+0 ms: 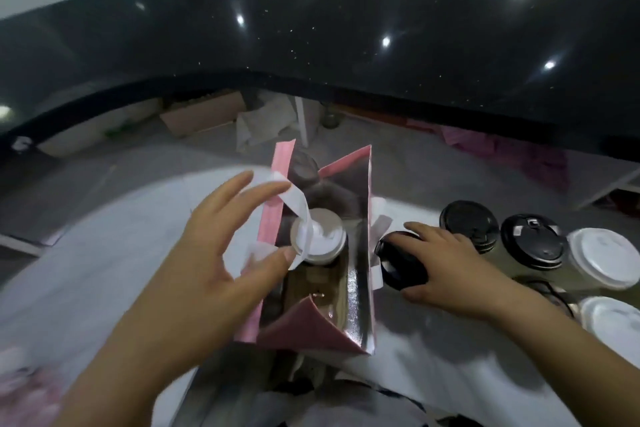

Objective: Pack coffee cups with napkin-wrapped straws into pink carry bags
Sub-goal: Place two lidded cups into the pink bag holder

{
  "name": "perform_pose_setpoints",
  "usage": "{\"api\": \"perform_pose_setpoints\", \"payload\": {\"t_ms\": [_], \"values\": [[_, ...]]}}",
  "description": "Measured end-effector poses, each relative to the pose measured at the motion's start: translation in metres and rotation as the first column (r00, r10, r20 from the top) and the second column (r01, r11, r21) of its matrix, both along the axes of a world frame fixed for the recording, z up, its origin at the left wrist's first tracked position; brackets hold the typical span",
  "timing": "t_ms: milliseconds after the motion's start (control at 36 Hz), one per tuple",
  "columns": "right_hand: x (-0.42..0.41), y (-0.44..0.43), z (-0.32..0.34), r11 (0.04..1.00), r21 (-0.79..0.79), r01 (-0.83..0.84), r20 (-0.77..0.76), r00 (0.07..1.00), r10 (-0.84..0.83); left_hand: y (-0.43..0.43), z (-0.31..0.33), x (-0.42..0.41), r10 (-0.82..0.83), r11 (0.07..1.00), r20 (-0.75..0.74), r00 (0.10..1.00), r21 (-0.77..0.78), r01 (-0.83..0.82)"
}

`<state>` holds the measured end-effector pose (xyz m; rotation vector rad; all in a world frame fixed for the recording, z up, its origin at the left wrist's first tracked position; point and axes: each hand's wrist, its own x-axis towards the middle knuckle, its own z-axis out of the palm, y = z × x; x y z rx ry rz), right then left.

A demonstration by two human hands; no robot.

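An open pink carry bag (pixel 360 291) with a silver lining stands on the white counter. Inside it sits a white-lidded cup (pixel 327 234). My left hand (pixel 221 246) is at the bag's left wall, and its thumb and fingers hold the bag's white handle strip (pixel 294 201), which loops over the cup. My right hand (pixel 446 267) grips a black-lidded cup (pixel 398 267) just to the right of the bag. No straw or napkin is plainly visible.
Two black-lidded cups (pixel 469 222) (pixel 533 241) and two white-lidded cups (pixel 606 256) (pixel 613 322) stand at the right. A black raised countertop (pixel 311 38) curves across the back. Pink bags (pixel 519 152) and a cardboard box (pixel 197 114) lie beneath it.
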<state>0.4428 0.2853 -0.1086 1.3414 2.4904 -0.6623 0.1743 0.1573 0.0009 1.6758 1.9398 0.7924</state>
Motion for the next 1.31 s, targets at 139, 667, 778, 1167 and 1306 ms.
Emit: {"api": "perform_pose_setpoints", "payload": {"t_ms": [139, 667, 778, 1167, 1306], "values": [[0.000, 0.005, -0.015, 0.999, -0.041, 0.028, -0.068, 0.997, -0.030, -0.049, -0.024, 0.026, 0.023, 0.998, -0.061, 0.998, 0.058, -0.019], [0.027, -0.003, 0.028, 0.958, 0.067, 0.280, -0.342, 0.908, -0.241, -0.056, -0.049, 0.015, 0.015, 1.000, -0.247, 0.969, 0.021, -0.010], [0.033, -0.011, 0.058, 0.934, 0.111, 0.340, -0.482, 0.840, -0.249, -0.048, -0.049, 0.005, -0.048, 0.998, -0.233, 0.971, 0.028, 0.056], [-0.016, -0.035, 0.164, 0.933, 0.310, 0.183, -0.614, 0.788, 0.049, -0.056, -0.054, -0.008, -0.201, 0.953, -0.280, 0.939, 0.164, 0.253], [-0.043, -0.043, 0.172, 0.957, 0.201, -0.211, -0.390, 0.879, 0.275, -0.063, -0.052, -0.008, -0.202, 0.946, -0.269, 0.942, 0.196, 0.259]]}}
